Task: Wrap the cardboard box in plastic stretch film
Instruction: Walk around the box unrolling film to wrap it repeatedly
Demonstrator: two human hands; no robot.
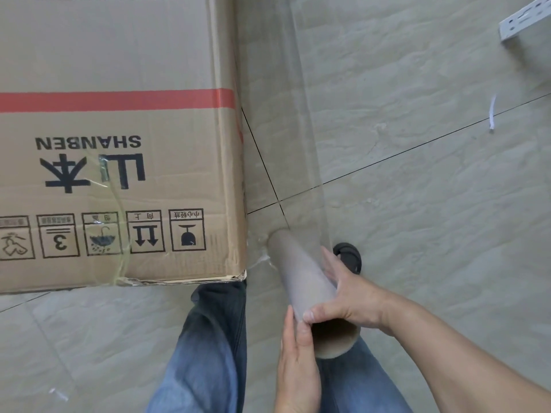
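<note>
A large brown cardboard box (113, 138) with a red stripe and black print fills the left of the view, standing on the tiled floor. A cardboard stretch-film tube (301, 275) slants from the box's near right corner toward me. Clear film (286, 120) runs from the tube up along the box's right side. My right hand (348, 290) grips the tube near its open end, thumb over the top. My left hand (298, 356) lies with straight fingers against the tube's left side by the open end.
My legs in blue jeans (208, 347) stand close to the box's near edge, a dark shoe (347, 256) showing behind the tube. A white perforated metal bracket (524, 19) lies at the upper right, and a white scrap (492, 113) lies on the tiles.
</note>
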